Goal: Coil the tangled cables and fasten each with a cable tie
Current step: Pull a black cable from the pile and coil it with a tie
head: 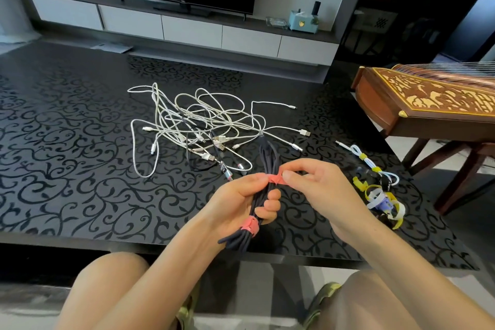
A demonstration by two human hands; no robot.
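Observation:
A dark navy cable (267,161), folded into a long bundle, lies in my left hand (241,201), whose fingers curl around its middle. One pink tie (249,226) is wrapped around the bundle near its lower end. A second pink tie (276,178) sits across the bundle higher up, pinched between my left thumb and the fingertips of my right hand (316,185). Beyond my hands, a tangle of white cables (192,123) with USB plugs spreads over the middle of the black patterned table (67,142).
At the right of the table lie a white cable (367,161) bound with yellow ties and a heap of loose yellow, white and purple ties (380,201). A wooden zither (428,99) on a stand is beside the table's right edge. A TV console stands behind.

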